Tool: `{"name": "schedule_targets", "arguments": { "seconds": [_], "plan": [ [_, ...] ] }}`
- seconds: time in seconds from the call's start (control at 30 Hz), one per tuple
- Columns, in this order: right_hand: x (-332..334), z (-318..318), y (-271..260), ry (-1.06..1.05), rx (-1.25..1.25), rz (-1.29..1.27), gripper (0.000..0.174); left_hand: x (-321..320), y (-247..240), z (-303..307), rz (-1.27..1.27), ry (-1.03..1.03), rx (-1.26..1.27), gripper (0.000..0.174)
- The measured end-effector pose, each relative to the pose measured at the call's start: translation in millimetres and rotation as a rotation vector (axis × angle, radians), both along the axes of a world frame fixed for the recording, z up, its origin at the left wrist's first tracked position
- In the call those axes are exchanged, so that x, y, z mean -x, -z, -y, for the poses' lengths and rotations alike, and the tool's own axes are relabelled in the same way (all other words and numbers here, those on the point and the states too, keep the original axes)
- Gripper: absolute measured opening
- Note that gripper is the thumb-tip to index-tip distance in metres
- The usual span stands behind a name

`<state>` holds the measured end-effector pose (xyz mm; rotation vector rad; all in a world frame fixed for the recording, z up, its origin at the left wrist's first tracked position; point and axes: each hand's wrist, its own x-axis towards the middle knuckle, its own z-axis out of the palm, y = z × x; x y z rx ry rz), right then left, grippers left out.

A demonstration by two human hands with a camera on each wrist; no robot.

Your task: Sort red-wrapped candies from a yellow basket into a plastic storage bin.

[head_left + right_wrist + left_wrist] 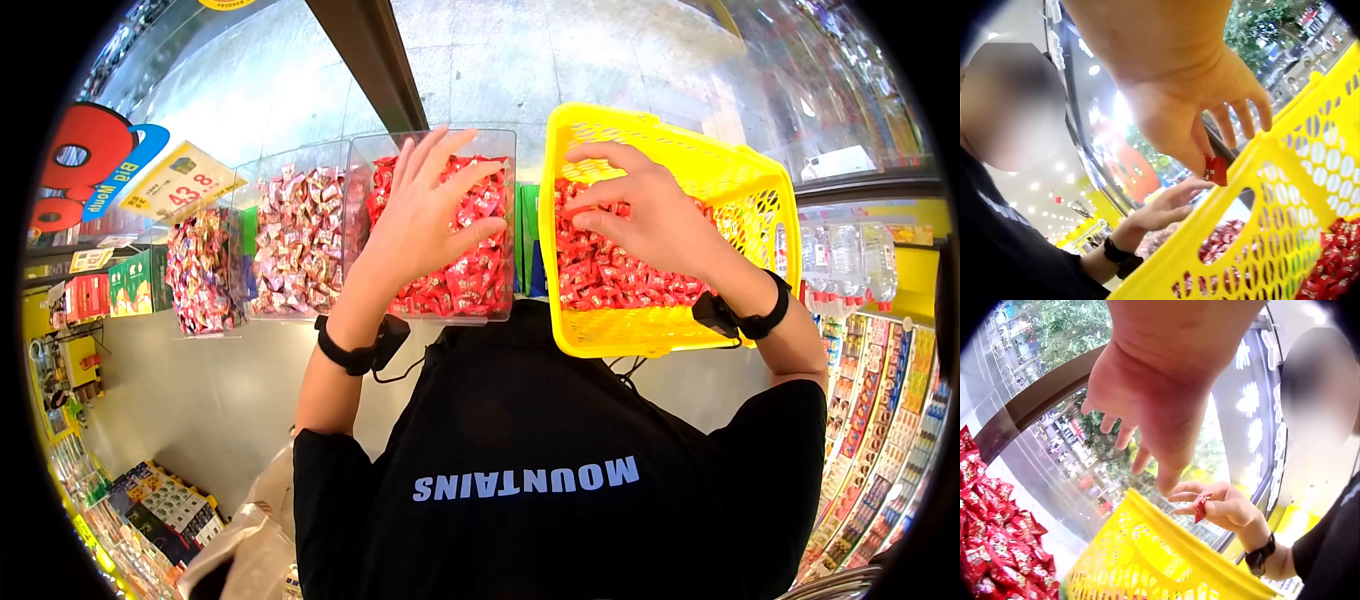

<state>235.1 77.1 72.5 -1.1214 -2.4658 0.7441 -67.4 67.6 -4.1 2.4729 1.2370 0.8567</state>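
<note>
My right hand [645, 210] pinches one small red wrapped candy [1216, 171] between thumb and forefinger, its other fingers spread. It is over the yellow plastic basket [610, 338], at the basket's left side, above a heap of red wrapped candies [620, 275] inside. My left hand [425, 215] hovers with fingers extended and nothing in it. Beneath it stands a clear bin [514, 225] filled with similar red candies [465, 280]. In the left wrist view the left palm [1147, 406] is visible near the basket's rim.
Left of the red candies are a bin of pink-wrapped candies [300, 240] and one of mixed candies [205, 275]. A price sign [183, 183] rises above them. Water bottles [848, 255] stand to the basket's right. A dark frame post [370, 60] runs behind the bins.
</note>
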Motion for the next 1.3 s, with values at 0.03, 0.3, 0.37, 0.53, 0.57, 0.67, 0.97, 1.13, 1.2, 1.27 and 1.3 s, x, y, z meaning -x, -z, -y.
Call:
{"name": "schedule_targets", "arguments": {
  "seconds": [0.03,0.3,0.37,0.53,0.57,0.67,0.97,1.13,1.2,1.27,1.3],
  "plan": [
    [10,8,-10,0.014,0.077,-0.060,0.017,-3,-15,10,0.012,-0.028,-0.022,0.059],
    [55,44,6,-0.057,0.094,-0.314,0.026,-14,-17,59,0.275,-0.012,0.067,0.032],
    [56,48,8,-0.074,0.043,-0.273,0.027,-12,-17,65,0.244,-0.017,0.060,0.032],
    [46,60,10,-0.037,-0.065,-0.220,0.026,-13,-15,72,0.239,0.035,0.070,0.029],
    [41,66,9,-0.016,-0.069,-0.200,0.026,-14,-13,71,0.202,0.054,0.044,0.029],
    [21,83,12,0.052,-0.175,-0.064,0.024,-4,-3,59,-0.028,0.056,-0.135,0.024],
    [-74,152,18,0.641,-0.165,0.064,0.019,68,41,53,-0.621,0.131,0.214,0.030],
    [-96,192,23,0.912,-0.191,0.089,0.022,38,10,27,-0.435,0.204,0.079,0.034],
    [-107,203,32,0.923,-0.319,0.169,0.023,13,-18,16,-0.331,0.268,0.010,0.034],
    [-115,209,35,0.950,-0.304,0.112,0.023,-15,-49,12,-0.267,0.317,-0.060,0.032],
    [-119,211,37,0.959,-0.294,0.080,0.024,-28,-67,12,-0.251,0.333,-0.086,0.032]
  ]
}}
